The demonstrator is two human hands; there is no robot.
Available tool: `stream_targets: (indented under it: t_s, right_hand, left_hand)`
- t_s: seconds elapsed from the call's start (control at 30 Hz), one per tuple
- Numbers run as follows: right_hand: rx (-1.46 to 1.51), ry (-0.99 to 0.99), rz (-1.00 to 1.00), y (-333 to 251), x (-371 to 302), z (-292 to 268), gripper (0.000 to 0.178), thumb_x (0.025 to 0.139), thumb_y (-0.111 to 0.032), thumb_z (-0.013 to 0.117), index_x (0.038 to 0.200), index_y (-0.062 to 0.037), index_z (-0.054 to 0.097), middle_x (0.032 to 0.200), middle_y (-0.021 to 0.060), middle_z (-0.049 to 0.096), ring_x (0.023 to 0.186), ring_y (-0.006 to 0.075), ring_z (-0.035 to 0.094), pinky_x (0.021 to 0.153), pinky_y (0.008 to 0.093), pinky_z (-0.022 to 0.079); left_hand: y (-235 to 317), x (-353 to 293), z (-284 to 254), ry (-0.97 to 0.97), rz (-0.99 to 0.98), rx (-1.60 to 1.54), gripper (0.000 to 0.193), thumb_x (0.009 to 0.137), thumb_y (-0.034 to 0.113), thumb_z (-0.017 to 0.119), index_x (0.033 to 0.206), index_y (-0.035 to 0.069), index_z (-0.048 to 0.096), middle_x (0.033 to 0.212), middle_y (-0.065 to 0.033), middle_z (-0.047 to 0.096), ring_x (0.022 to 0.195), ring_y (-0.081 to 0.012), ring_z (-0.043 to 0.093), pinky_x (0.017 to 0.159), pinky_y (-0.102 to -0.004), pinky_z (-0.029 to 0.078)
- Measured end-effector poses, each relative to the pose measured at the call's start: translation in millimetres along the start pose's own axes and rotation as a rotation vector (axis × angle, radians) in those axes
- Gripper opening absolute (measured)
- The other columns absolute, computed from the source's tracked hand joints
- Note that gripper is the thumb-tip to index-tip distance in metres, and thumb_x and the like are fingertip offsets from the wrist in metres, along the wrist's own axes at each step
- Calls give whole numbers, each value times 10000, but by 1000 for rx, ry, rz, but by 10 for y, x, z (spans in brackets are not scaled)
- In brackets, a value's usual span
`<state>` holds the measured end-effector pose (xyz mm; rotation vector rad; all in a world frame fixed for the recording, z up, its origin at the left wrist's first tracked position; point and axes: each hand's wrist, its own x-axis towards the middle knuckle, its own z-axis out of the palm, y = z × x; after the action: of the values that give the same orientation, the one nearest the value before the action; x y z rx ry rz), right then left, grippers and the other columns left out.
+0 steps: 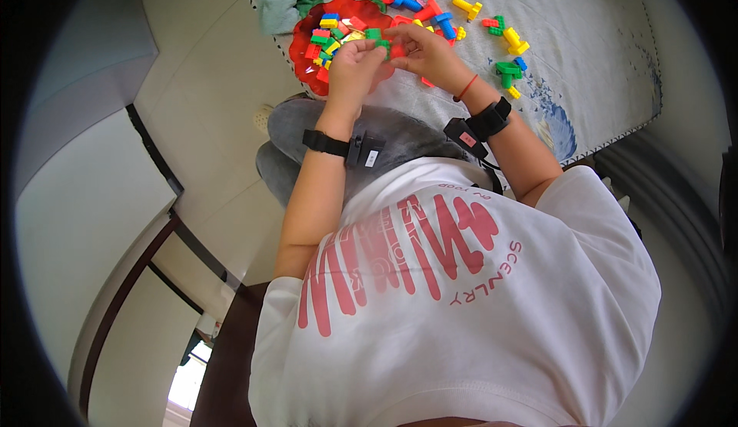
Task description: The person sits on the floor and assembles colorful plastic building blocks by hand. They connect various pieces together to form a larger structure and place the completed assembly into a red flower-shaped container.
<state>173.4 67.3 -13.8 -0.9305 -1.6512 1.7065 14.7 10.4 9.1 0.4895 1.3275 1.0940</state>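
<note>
In the head view, at the upper centre of the frame, the left hand point(352, 73) is pinching a green building block point(382, 44) while the right hand point(434, 54) is pinching a small red piece point(397, 51) right beside it; whether the pieces are joining, I cannot tell. Toward the upper left, a scalloped red bowl point(305, 26) is holding mixed building blocks point(317, 40), and a yellow toy bolt point(516, 41) is lying on the tablecloth point(592, 35) at the upper right.

Red bowl point(350, 8); red, green, yellow bricks point(329, 45)

A pale tablecloth point(596, 23), upper right, carries a scalloped red bowl point(301, 35), top centre, and scattered plastic bolts point(516, 42).
</note>
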Motion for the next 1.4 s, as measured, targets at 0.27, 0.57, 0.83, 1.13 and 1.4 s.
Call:
stream_targets:
  t_s: [0.27, 0.57, 0.83, 1.13, 1.4]
  right_hand:
    - [382, 4, 355, -130, -6, -56, 423, 860, -71, 635, 1239, -37, 449, 1139, 88, 604, 1005, 146, 594, 839, 284, 510]
    - [53, -32, 267, 212, 57, -25, 370, 799, -110, 658, 1143, -29, 545, 1083, 63, 617, 960, 109, 575, 794, 261, 492]
    - [31, -43, 85, 17, 51, 29, 421, 830, -25, 592, 1237, -58, 492, 1093, 82, 583, 1028, 183, 577, 842, 321, 480]
    - [-43, -81, 64, -46, 37, 39, 452, 855, -4, 566, 1280, -58, 423, 1097, 112, 587, 1024, 184, 583, 832, 300, 482]
    - [169, -35, 289, -69, 19, -7, 329, 871, -46, 610, 1164, -4, 467, 986, 98, 628, 931, 173, 628, 813, 304, 535]
  left_hand:
    - [4, -1, -51, 16, 130, 19, 314, 866, 73, 628, 1133, -38, 507, 988, -82, 622, 839, -117, 615, 752, -230, 508]
    - [-52, 13, -71, 59, 147, 62, 339, 862, 62, 628, 1161, -50, 516, 1009, -88, 619, 872, -118, 609, 794, -232, 499]
    - [-49, 4, -98, 84, 221, 213, 318, 857, 66, 638, 1146, -48, 565, 1024, -80, 626, 888, -114, 604, 803, -228, 493]
    - [29, -19, -106, -2, 257, 397, 275, 849, 63, 646, 1110, -20, 615, 995, -63, 653, 874, -109, 616, 783, -231, 502]
    - [25, -26, -100, -6, 183, 248, 314, 857, 61, 637, 1147, -44, 575, 1022, -74, 638, 907, -118, 606, 824, -237, 491]
